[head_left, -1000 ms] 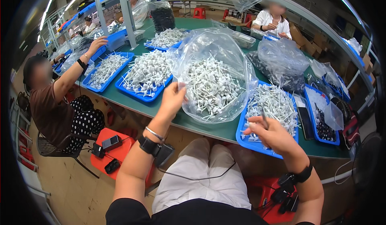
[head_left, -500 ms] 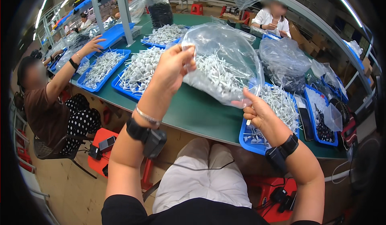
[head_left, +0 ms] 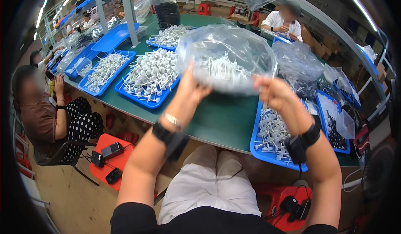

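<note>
Above the green table [head_left: 221,121], a clear plastic bag [head_left: 227,56] of white stick-shaped parts is held up in the air. The left hand [head_left: 190,87] pinches its near left edge and the right hand [head_left: 273,94] its near right edge. Blue trays [head_left: 271,154] of similar parts lie left and right below.

A clear plastic bag [head_left: 227,58], bulging with small white stick-like parts, is held above the green table.
</note>
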`<action>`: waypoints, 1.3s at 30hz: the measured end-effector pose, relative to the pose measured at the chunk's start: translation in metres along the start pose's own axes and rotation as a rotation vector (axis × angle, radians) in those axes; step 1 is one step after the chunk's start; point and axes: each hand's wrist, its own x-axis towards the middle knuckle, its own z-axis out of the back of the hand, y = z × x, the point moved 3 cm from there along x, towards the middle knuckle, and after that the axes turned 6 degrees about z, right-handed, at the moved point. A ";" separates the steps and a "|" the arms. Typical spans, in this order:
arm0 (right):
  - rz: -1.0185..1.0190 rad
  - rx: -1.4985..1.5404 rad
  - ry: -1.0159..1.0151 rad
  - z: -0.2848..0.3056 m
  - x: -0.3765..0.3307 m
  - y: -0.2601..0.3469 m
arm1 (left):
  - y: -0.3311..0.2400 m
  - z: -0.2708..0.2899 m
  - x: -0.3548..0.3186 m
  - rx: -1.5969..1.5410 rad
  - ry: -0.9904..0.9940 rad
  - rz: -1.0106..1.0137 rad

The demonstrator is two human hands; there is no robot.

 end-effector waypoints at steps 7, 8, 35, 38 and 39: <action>0.216 -0.083 0.164 -0.041 -0.054 0.027 | -0.034 -0.043 -0.020 0.125 -0.052 -0.197; 0.172 -0.082 0.185 -0.039 -0.059 0.008 | -0.019 -0.022 -0.023 0.046 -0.124 -0.122; -0.295 0.220 0.175 -0.005 -0.099 -0.096 | -0.026 0.049 -0.068 0.469 -0.322 -0.705; -0.312 0.140 0.189 -0.008 -0.107 -0.100 | 0.003 0.082 -0.102 0.532 -0.425 -0.515; -0.308 0.106 0.201 -0.006 -0.108 -0.102 | 0.008 0.083 -0.104 0.528 -0.435 -0.510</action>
